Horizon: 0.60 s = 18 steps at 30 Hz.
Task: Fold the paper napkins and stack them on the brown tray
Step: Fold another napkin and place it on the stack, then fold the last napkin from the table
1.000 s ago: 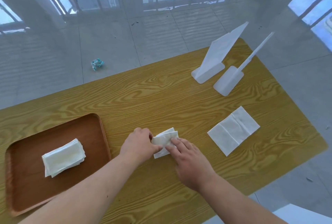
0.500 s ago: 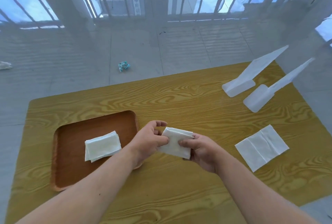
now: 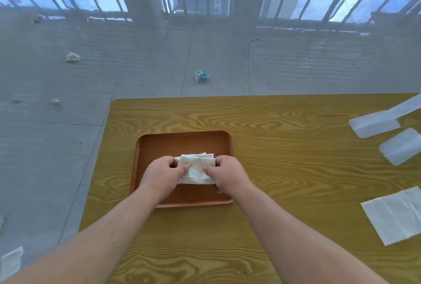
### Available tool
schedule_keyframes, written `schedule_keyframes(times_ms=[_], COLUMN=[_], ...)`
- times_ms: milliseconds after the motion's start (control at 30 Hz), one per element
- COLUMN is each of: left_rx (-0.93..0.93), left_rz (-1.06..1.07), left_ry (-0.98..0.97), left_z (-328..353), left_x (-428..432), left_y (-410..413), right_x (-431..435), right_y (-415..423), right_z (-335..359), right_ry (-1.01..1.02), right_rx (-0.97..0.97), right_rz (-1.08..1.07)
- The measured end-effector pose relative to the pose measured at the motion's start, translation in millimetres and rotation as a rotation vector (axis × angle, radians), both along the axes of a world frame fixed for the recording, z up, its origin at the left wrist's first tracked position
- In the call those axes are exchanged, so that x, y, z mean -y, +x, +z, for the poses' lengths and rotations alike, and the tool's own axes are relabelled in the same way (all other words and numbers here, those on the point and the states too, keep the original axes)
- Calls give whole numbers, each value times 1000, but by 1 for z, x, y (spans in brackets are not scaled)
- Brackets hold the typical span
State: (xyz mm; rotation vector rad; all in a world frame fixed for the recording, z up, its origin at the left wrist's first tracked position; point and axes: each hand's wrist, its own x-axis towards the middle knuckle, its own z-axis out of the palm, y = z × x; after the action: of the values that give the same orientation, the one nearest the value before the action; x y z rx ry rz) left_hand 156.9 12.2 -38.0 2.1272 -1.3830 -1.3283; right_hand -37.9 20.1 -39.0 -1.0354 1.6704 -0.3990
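Observation:
A brown tray lies on the wooden table straight ahead of me. Both hands hold a folded white napkin over the middle of the tray, on top of the stack of folded napkins, whose edges peek out behind it. My left hand grips the napkin's left end, my right hand its right end, thumbs on top. Most of the stack is hidden under the napkin and my hands. An unfolded napkin lies flat at the table's right edge.
Two white plastic stands sit at the far right of the table. Crumpled paper scraps lie on the tiled floor beyond the table. The table's left edge is close to the tray.
Both hands have carried the folded napkin leftward from the table onto the tray, above the stack. The view has swung left, so the tray is now centred.

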Motion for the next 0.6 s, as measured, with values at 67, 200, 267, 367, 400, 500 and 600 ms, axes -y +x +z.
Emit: schedule_keyframes(times_ms=[67,200,267,367,400,500,600], left_rx=[129,391,460,516,511,524,501], left_rz=[-13,-204,-451,-823,-925,-1182,-1326], left_ry=[-35,-233,-346,-379,-354,-320,-306], left_z=[0,3,4,0,-2,-9,-12], left_x=[0,-9,-15,-17,-18,-23,-29], left_y=[-1,-21,-40,-77,-92,-136,-177], right_x=[-3,-32,-52,-84,-95,-124,-147], right_y=[-3,-45,-80,-139,-159,-217,-257], right_z=[-1,-8,-12,-17,-18,-20,-19], right_ry=[-58,-248,-329,-285,-231,-50,129], right_rx=[-138,-398,-530,-699,-736,-830,-837], right_rz=[30,25,24,22,6,-118,-264])
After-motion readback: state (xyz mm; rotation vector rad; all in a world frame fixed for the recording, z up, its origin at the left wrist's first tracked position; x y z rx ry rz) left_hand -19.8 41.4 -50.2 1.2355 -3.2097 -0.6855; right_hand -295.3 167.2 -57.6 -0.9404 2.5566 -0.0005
